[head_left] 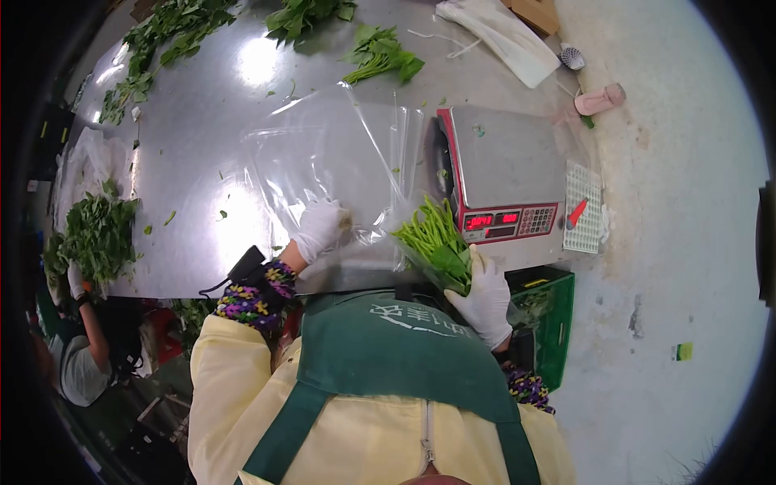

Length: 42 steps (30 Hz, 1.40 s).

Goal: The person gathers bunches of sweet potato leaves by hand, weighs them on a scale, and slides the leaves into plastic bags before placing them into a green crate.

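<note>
My left hand [321, 229], in a white glove, is closed on a clear plastic bag [295, 153] that lies with others on the metal table; its fingertips are partly hidden by glare and film. My right hand [485, 301], also gloved, is wrapped round a bunch of leafy greens [436, 242] at the table's front edge. The stems point up and away from me, leaves toward my palm. Clear film seems to surround the bunch. Just beyond it stands a red digital scale [505, 166] with nothing on its plate and its display lit.
More greens [380, 56] lie at the back of the metal table [194, 105]. At the left, another person's gloved hand [77, 283] touches a leafy pile [101, 234]. A white perforated tray [584, 214], a pink bottle [600, 99] and a green crate [558, 331] are at the right.
</note>
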Tool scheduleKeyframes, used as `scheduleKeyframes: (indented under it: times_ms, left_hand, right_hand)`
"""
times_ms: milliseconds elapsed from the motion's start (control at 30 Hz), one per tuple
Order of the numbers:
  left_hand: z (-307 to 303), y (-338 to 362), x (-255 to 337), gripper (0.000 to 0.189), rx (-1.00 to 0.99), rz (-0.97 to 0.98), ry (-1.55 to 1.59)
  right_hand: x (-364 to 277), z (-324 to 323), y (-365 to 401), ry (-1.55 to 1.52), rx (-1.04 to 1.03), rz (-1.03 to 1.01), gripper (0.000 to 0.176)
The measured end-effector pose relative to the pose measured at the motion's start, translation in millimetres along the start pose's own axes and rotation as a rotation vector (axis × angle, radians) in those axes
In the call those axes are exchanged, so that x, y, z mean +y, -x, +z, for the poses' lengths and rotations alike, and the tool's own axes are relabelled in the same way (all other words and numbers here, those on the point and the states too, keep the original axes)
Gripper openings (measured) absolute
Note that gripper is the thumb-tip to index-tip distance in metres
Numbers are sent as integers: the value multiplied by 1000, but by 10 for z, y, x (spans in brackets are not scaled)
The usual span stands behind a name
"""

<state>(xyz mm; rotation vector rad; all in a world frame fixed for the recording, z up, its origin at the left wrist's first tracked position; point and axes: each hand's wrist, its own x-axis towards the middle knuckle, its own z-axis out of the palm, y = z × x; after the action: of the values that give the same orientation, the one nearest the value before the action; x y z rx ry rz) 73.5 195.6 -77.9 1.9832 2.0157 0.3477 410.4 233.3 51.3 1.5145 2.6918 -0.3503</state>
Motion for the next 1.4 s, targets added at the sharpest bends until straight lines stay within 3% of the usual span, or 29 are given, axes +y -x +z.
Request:
scheduleKeyframes:
  times_ms: [133, 200, 300, 367, 467, 533, 567, 700, 800, 867, 967, 1000, 1067, 1200, 1267, 1400]
  left_hand:
    - [-353, -208, 96, 18, -227, -231, 134]
    - [-88, -423, 251, 18, 303, -430, 364]
    - [487, -635, 502, 16, 362, -447, 86]
    - [579, -543, 443, 13, 323, -413, 88]
    - [382, -230, 287, 12, 284, -296, 90]
    - [243, -69, 143, 14, 153, -247, 260]
    - [215, -51, 112, 16, 106, -300, 366]
    - [152, 20, 113, 16, 32, -318, 252]
    - [285, 80, 53, 14, 127, -386, 434]
    - [340, 118, 18, 13, 127, -630, 829]
    - [274, 158, 24, 13, 247, -648, 924]
    - [208, 171, 48, 13, 248, -649, 921]
    - [59, 215, 100, 14, 317, -444, 279]
    - [169, 271, 55, 13, 214, -391, 189]
    - [134, 247, 86, 10, 366, -623, 870]
    - [60, 211, 8, 10, 481, -663, 975]
  right_hand:
    - [61, -46, -22, 18, 50, -31, 101]
    - [42, -63, -64, 38, 36, 5, 101]
    - [-2, -38, -186, -3, 63, -47, 100]
    - [-18, -54, -247, -50, 73, -90, 99]
    - [-37, -47, -250, -17, 94, -115, 100]
    - [-56, 13, -238, -21, 77, -109, 100]
    - [-69, 29, -244, -40, 53, -116, 99]
    - [-152, 66, -293, -48, 30, -164, 97]
    - [-247, 75, -361, -14, -7, -193, 95]
    - [-251, 178, -404, 37, -49, -201, 94]
    - [-253, 227, -407, 73, -91, -211, 94]
    - [-267, 221, -396, 58, -100, -212, 95]
    - [-324, 156, -375, 64, -55, -240, 94]
    - [-390, 111, -397, 48, 52, -303, 91]
    - [-382, 208, -471, 67, 0, -285, 91]
    - [-419, 174, -447, 78, -48, -295, 90]
